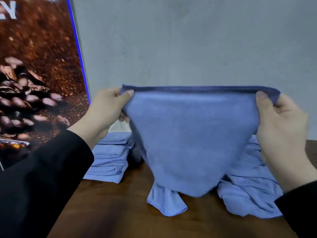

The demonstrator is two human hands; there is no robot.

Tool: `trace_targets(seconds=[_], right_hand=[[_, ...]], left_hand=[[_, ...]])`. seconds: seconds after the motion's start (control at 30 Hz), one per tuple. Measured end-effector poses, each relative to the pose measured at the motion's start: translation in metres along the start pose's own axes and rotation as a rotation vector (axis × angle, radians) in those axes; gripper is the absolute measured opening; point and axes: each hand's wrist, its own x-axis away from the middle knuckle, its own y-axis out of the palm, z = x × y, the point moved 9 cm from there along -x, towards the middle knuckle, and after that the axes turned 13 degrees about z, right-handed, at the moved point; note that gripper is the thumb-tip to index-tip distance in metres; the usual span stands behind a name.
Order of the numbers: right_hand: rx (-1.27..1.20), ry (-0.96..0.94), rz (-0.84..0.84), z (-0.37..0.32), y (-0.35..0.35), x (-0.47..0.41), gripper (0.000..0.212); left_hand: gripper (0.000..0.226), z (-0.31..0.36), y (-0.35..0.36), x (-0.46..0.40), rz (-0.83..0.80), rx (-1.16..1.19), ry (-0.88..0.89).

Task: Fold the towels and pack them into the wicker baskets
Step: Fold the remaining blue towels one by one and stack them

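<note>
At about nine o'clock, a large poster of brown coffee beans with a blue edge [34,74] leans against the pale grey wall [188,40]. Just right of it, at about eight o'clock of centre, a neat stack of folded light-blue towels [111,157] sits on the dark wooden bench [111,212], probably parked there as finished work awaiting the baskets. No wicker basket is in view, though a dark woven-looking object [136,154] peeks out beside the stack (too little shows to say what it is).

The left hand [106,110], in a black sleeve [42,177], pinches the top left corner of a blue microfibre towel [193,138], thumb in front and fingers [123,117] curled behind the cloth. The towel hangs at centre, raised above the bench, its top hem drawn taut and level between both hands. Holding it by the two upper corners likely lets its weight pull it flat, so the edges can be matched for a fold. Its lower end narrows and hangs near the bench at six o'clock.

Beneath it, from six to four o'clock, lies a rumpled heap of unfolded light-blue towels [248,194], seemingly the pile yet to be done.

At three o'clock the right hand [281,127] grips the top right corner the same way, thumb forward.
</note>
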Motion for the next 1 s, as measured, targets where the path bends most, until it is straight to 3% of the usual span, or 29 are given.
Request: trace_targets(seconds=[0.13,0.23,0.3,0.37,0.47,0.53,0.63,0.67,0.8,0.9,1.0], right_hand=[[0.43,0.17,-0.374,0.051,0.019,0.024,0.031],[0.658,0.202,-0.589,0.09,0.026,0.045,0.03],[0.652,0.265,-0.58,0.112,0.027,0.047,0.026],[0.457,0.409,-0.433,0.129,0.033,0.032,0.021],[0.208,0.531,-0.296,0.138,0.067,-0.004,0.017],[0.181,0.497,-0.371,0.137,0.101,-0.024,0.02],[0.438,0.275,-0.529,0.146,0.128,-0.022,0.06],[0.537,0.187,-0.556,0.146,0.126,-0.009,0.06],[0.574,0.064,-0.811,0.155,0.107,0.092,0.018],[0.65,-0.007,-1.04,0.173,0.09,0.154,0.02],[0.702,-0.105,-1.054,0.187,0.085,0.167,0.015]], left_hand=[[0.034,-0.071,0.029,0.018,-0.384,-0.392,-0.171],[0.044,-0.096,0.044,0.018,-0.421,-0.651,-0.04],[0.051,-0.098,0.051,0.002,-0.313,-0.712,0.066],[0.051,-0.099,0.063,-0.018,-0.241,-0.691,0.083],[0.038,-0.101,0.09,-0.054,-0.163,-0.462,-0.09],[0.02,-0.102,0.11,-0.072,-0.101,-0.26,-0.212],[0.041,-0.094,0.132,-0.069,-0.121,-0.356,-0.053],[0.04,-0.094,0.135,-0.054,-0.128,-0.388,0.022],[0.016,-0.123,0.132,0.061,-0.279,-0.412,0.143],[0.035,-0.166,0.127,0.131,-0.476,-0.496,0.181],[0.042,-0.195,0.123,0.14,-0.578,-0.532,0.167]])
